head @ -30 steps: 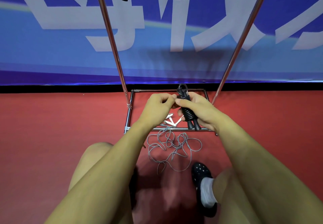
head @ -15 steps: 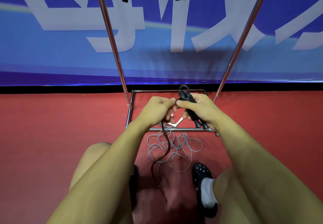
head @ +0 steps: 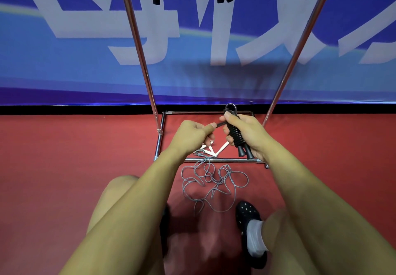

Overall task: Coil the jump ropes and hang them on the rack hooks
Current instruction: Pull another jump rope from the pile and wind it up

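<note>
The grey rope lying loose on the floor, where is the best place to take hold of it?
Take the grey rope by its white handles, from above: they lie flat, rigid and together by the rack base bar, while the cord is a tangle.

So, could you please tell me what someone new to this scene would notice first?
Probably the two hands at centre: the right hand grips a black jump rope wound around its handles, while the left hand pinches the rope's end. Just below, a grey jump rope lies loose and tangled on the red floor, in front of the chrome rack base.
</note>
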`<action>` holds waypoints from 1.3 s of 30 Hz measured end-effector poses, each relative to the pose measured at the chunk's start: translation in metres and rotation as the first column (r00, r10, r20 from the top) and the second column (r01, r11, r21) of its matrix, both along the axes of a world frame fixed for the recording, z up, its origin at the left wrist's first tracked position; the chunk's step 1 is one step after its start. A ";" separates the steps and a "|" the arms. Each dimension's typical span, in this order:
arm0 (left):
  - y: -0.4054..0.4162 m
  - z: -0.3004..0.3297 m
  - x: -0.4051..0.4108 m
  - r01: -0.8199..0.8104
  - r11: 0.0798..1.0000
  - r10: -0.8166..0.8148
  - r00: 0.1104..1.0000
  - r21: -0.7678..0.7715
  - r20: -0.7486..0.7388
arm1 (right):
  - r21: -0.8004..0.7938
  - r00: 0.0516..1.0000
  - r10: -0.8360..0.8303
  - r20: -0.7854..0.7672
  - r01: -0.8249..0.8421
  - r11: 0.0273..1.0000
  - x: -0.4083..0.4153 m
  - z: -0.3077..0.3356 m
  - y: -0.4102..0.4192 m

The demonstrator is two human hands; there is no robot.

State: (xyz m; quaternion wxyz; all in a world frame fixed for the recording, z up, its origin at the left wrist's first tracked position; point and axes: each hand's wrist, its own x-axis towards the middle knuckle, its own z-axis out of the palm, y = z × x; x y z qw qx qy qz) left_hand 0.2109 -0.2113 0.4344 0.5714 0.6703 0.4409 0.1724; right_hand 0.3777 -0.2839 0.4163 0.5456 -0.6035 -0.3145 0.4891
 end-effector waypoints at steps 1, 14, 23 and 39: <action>0.001 -0.001 0.000 -0.017 1.000 0.017 1.000 0.017 0.023 | -0.008 1.000 -0.012 0.018 0.012 1.000 0.001 -0.001 0.000; -0.003 -0.003 0.005 0.007 0.995 -0.007 1.000 0.101 -0.008 | -0.057 0.985 -0.051 -0.165 0.042 0.997 0.003 0.003 0.002; -0.002 -0.002 0.003 -0.022 0.996 0.023 1.000 0.092 -0.013 | -0.015 0.996 0.072 -0.053 -0.073 0.997 0.000 -0.001 -0.003; -0.012 0.004 0.005 0.128 0.984 -0.137 0.988 0.121 0.065 | 0.018 0.961 0.252 0.114 -0.255 0.967 -0.018 0.010 -0.008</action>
